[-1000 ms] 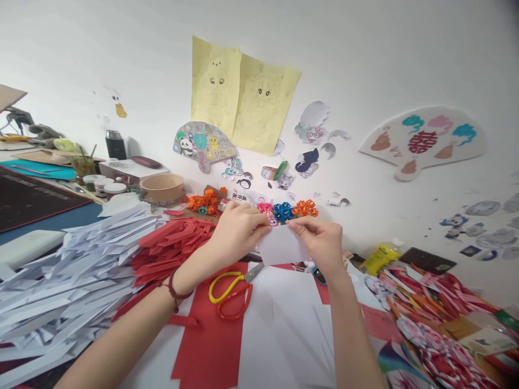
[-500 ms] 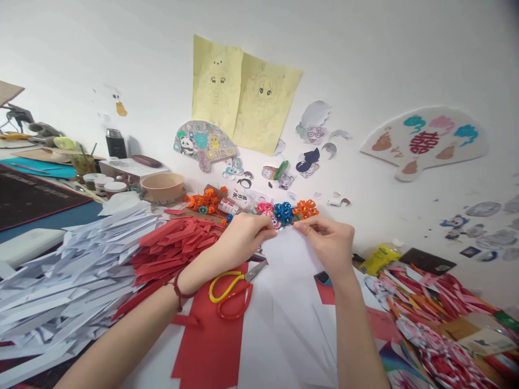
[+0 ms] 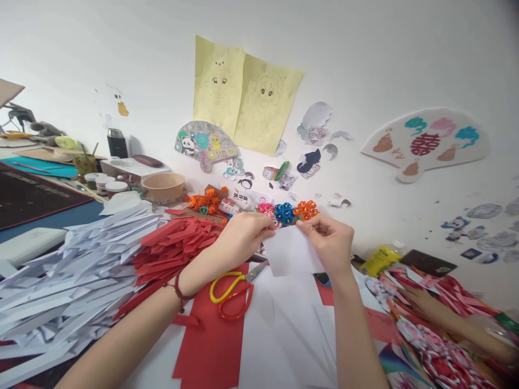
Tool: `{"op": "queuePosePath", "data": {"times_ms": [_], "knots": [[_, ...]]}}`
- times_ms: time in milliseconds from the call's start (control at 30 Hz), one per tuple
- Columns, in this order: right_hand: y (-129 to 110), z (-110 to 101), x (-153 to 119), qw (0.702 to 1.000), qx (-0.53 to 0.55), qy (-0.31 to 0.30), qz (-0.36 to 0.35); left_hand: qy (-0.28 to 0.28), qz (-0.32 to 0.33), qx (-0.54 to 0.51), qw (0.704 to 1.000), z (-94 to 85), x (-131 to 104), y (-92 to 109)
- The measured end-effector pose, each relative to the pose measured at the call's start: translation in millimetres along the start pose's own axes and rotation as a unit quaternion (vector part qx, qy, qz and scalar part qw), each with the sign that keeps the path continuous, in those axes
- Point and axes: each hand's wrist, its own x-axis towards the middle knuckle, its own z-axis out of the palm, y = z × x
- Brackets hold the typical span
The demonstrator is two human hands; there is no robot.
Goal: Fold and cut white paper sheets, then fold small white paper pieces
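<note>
Between my two hands hangs a small sheet of white paper (image 3: 292, 253), gripped by its upper corners. My left hand (image 3: 250, 231) pinches the left corner with thumb and fingers. My right hand (image 3: 329, 237) pinches the right corner the same way. Below the sheet lie larger white papers (image 3: 286, 329) over red paper (image 3: 211, 346). Scissors (image 3: 234, 292) with one yellow and one red handle rest left of the sheet, blades pointing up and right.
On the left lie heaps of folded white paper strips (image 3: 77, 286) and red strips (image 3: 174, 246). Bright flowers (image 3: 284, 213) stand by the wall. Another person's arm (image 3: 454, 321) reaches over pink and red ribbons (image 3: 450, 362) at right, near a yellow bottle (image 3: 381, 260).
The white sheet's lower edge now shows apart from the papers below. Another person's arm has come in over the ribbons at right. My hands stay nearly in place.
</note>
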Motion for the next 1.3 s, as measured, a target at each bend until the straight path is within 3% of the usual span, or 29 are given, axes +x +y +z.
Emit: {"op": "queuePosePath", "data": {"times_ms": [133, 400, 600, 867, 1133, 1300], "knots": [[-8.7, 4.9, -2.9, 0.998, -0.027, -0.046, -0.017, -0.001, 0.023, 0.076, 0.997, 2.4, -1.4, 2.4], [-23.1, 14.5, -7.6, 0.99, -0.039, -0.128, -0.052, 0.003, -0.067, -0.067, 0.996, 5.4, -2.7, 15.8], [-20.0, 16.2, -10.2, 0.979, -0.106, -0.098, -0.144, 0.013, -0.115, -0.144, 0.983, 7.6, -1.8, 20.7], [-18.9, 17.2, -12.1, 0.958, -0.167, -0.06, -0.227, 0.027, -0.126, -0.226, 0.966, 14.2, -1.3, 18.5], [-21.7, -5.1, -8.7, 0.961, -0.167, 0.013, -0.22, 0.022, -0.127, -0.183, 0.975, 20.9, -3.1, 19.2], [-19.7, -24.1, -5.3, 0.972, -0.144, 0.087, -0.165, 0.013, -0.117, -0.154, 0.981, 24.2, -3.8, 15.1]]}}
